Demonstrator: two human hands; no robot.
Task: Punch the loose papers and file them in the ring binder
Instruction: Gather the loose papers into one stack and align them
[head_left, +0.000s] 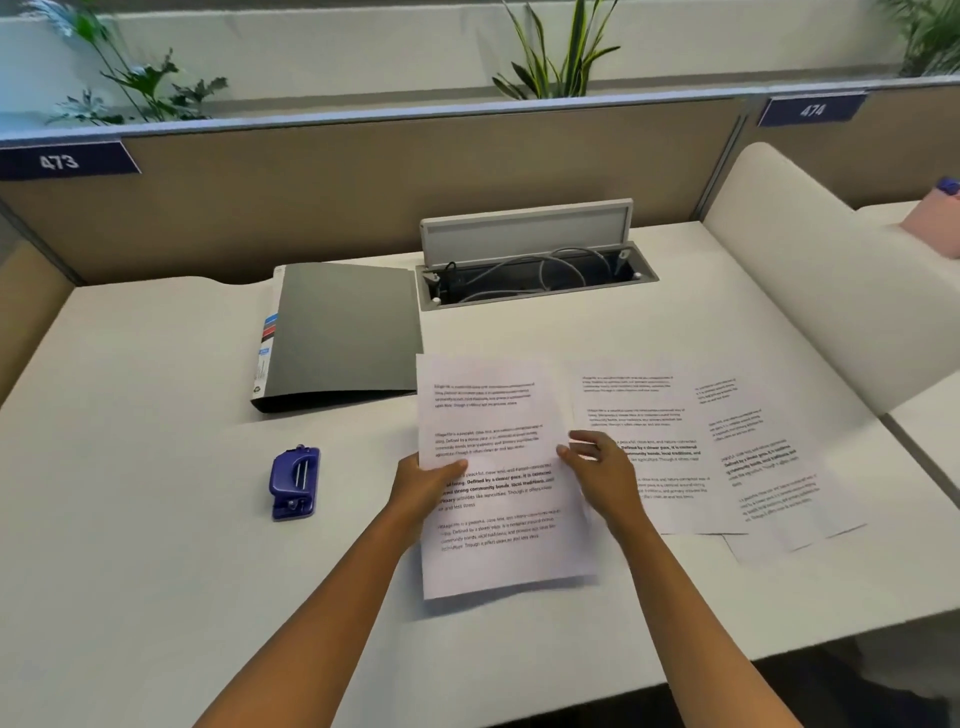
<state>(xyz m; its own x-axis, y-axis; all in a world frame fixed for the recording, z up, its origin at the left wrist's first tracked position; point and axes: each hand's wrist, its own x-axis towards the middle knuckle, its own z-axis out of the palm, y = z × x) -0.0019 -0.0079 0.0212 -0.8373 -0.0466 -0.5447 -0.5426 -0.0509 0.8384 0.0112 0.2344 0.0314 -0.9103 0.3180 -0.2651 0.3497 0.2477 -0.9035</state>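
Note:
A printed sheet (498, 415) is held a little above the white desk (156, 415), in front of me. My left hand (423, 480) pinches its left edge, thumb on top. At the sheet's right edge is my right hand (597, 462), fingers curled around that edge. Two more printed sheets lie flat to the right: one (649, 405) beside the held sheet, another (769, 457) further right and slightly turned. A closed grey ring binder (343, 332) lies at the back left of the papers. The blue hole punch (294, 483) sits on the desk left of my left hand.
An open cable tray (535, 275) with its lid raised is set into the desk behind the papers. A brown partition (363, 192) runs along the back, with plants beyond it. A white curved divider (810, 270) bounds the desk on the right.

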